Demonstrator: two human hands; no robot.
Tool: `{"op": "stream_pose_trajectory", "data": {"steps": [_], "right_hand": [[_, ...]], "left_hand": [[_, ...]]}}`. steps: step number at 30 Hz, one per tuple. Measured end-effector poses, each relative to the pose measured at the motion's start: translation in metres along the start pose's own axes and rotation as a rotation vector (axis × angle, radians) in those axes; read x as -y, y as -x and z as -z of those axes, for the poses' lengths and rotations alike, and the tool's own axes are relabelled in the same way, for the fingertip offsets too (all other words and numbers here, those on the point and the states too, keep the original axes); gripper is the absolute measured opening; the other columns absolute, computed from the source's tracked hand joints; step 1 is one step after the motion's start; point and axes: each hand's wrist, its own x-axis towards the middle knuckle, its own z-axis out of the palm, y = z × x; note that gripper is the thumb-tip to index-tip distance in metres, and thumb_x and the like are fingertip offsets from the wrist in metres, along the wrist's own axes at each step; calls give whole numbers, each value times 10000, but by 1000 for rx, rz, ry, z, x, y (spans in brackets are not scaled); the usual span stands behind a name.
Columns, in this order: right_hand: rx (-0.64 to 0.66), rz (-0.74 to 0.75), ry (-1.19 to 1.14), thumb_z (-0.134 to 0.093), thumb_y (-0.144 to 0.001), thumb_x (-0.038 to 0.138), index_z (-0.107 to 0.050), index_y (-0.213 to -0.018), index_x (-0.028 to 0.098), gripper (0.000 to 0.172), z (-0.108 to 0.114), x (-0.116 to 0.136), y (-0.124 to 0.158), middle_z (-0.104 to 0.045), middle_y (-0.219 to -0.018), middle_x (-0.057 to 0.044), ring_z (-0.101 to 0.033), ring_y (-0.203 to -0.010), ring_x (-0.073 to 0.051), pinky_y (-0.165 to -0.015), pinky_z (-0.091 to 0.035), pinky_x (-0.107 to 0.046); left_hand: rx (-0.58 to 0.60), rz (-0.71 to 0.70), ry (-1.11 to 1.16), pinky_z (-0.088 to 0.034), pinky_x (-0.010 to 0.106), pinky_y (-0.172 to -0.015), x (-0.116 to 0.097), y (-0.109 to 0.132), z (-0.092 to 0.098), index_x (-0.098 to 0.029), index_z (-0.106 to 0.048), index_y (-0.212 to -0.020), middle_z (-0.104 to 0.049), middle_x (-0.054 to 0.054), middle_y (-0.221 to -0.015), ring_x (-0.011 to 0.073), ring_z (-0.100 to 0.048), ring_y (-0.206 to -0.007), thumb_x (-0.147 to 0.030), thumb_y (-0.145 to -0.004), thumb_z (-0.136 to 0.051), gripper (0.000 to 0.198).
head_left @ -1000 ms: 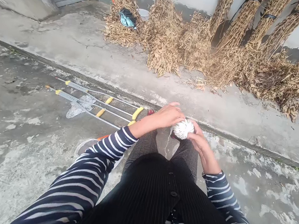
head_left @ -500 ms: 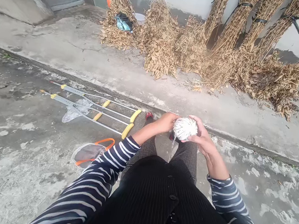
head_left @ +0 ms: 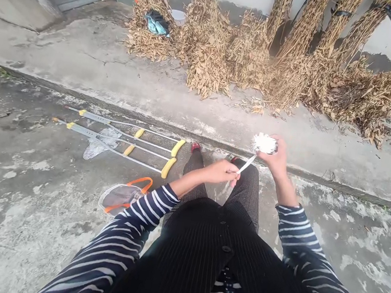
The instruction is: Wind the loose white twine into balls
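A white ball of wound cord or strip (head_left: 264, 143), its surface streaked with dark lines, sits in my right hand (head_left: 277, 159), fingers curled round its right side. From the ball's lower left a white strand (head_left: 247, 164) runs taut down to my left hand (head_left: 224, 172). The fingers of that hand are pinched on the strand's lower end. Both hands are held out over my knees, the right one higher and farther out than the left.
Two crutches with yellow pads (head_left: 168, 167) lie left on the concrete, over a clear plastic sheet (head_left: 96, 148). Nearer me is a mesh bag with orange handles (head_left: 120, 197). Beyond a low step (head_left: 169, 122), dried stalk bundles (head_left: 213, 47) lean on the wall.
The ball has moved up and right with my right hand. My left hand has come away from it, down and slightly right, drawing the white strand straight between them.
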Motion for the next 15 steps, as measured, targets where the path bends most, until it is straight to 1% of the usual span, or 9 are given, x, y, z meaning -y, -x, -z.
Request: {"op": "stream_pose_trajectory", "data": {"steps": [1,2,3,4,7,9,10,12,15], "right_hand": [[11,-5,71,-816,-548,281,-574,-1108,240,612,-7,-10,1,-529,-1213,-84,-473,-1224,-342,-1095,-399,-521],[49,-11,115,-815,-542,287,-593,-1098,234,601,-14,-18,5,-542,-1207,-87,-482,-1216,-343,-1096,-398,-523],[106,-19,128,-816,-535,294,-610,-1090,232,595,-21,-23,10,-561,-1192,-83,-500,-1197,-338,-1085,-410,-518],[199,-34,103,-816,-536,298,-622,-1094,238,594,-26,-26,16,-579,-1182,-74,-515,-1185,-330,-1073,-424,-506],[470,-109,-105,-804,-552,302,-640,-1120,259,593,-29,-21,32,-627,-1168,-42,-559,-1171,-309,-1018,-483,-475],[588,-181,-269,-795,-559,295,-639,-1142,266,604,-22,-11,36,-647,-1174,-39,-583,-1165,-303,-966,-527,-461],[618,-219,-334,-797,-550,285,-639,-1145,268,615,-18,-6,36,-654,-1178,-42,-593,-1159,-304,-934,-549,-455],[616,-261,-439,-807,-517,264,-635,-1152,277,658,-10,6,34,-662,-1193,-54,-604,-1158,-315,-875,-578,-445],[505,-232,-577,-808,-467,262,-612,-1189,294,749,-3,26,26,-652,-1244,-70,-610,-1161,-342,-793,-598,-450]], "left_hand": [[5,-10,17,-485,218,-733,-8,1,6,-137,-679,-764,-739,32,-704,126,-674,-711,-234,-861,-531,202],[-1,-19,19,-481,218,-726,-16,1,14,-133,-679,-742,-731,31,-689,121,-667,-697,-229,-850,-533,206],[-14,-26,9,-475,218,-717,-23,0,24,-128,-683,-714,-721,30,-669,115,-655,-673,-222,-836,-535,213],[-32,-31,-19,-467,216,-705,-29,-3,35,-124,-685,-679,-711,27,-649,107,-637,-647,-212,-818,-541,218],[-131,-23,-163,-431,216,-660,-39,-11,66,-118,-689,-603,-672,15,-584,88,-572,-576,-192,-768,-573,215],[-184,-31,-233,-418,220,-657,-40,-17,79,-116,-702,-606,-675,16,-593,87,-563,-584,-196,-769,-594,211],[-196,-45,-240,-420,222,-671,-39,-20,83,-114,-713,-627,-691,21,-623,91,-574,-609,-207,-784,-601,214],[-211,-88,-193,-441,232,-725,-35,-25,83,-110,-730,-684,-729,39,-712,103,-610,-681,-256,-834,-604,244],[-230,-120,-82,-473,252,-801,-25,-32,73,-105,-740,-754,-752,55,-790,120,-643,-752,-345,-894,-597,312]]}}
